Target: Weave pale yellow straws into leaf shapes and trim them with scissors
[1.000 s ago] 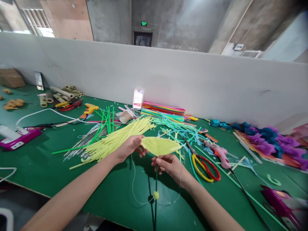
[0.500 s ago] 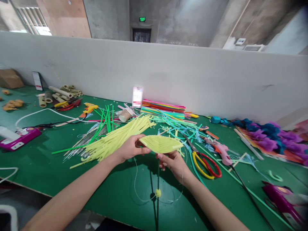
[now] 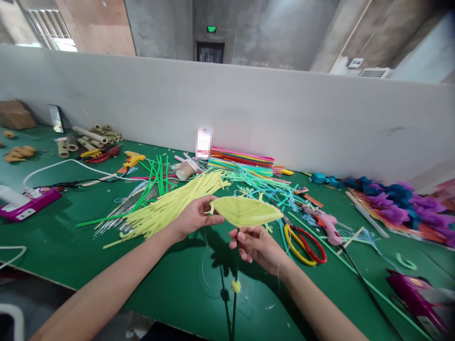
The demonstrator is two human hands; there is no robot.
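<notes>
A pale yellow fuzzy leaf (image 3: 245,211), built from rows of pipe cleaner, spreads out in front of me. My left hand (image 3: 197,219) is closed at its left tip, thumb below and fingers behind; a short curled end sticks out there. Just under the leaf, my right hand (image 3: 256,244) pinches the thin dark green stem (image 3: 235,308). Lower on that stem sits a small yellow fuzzy ball (image 3: 235,286). A fine clear thread (image 3: 204,265) hangs below my left hand.
Yellow pipe cleaners (image 3: 170,203) lie in a heap behind my left hand. Scissors (image 3: 304,244) with red and yellow handles and a pink glue gun (image 3: 329,225) are to the right. Purple power strips (image 3: 31,203) sit at both sides. A white partition (image 3: 284,118) backs the table.
The leaf has shifted right and its left tip has come further out of my left hand. My right hand now grips the stem lower. The wide thread loop around the ball no longer shows.
</notes>
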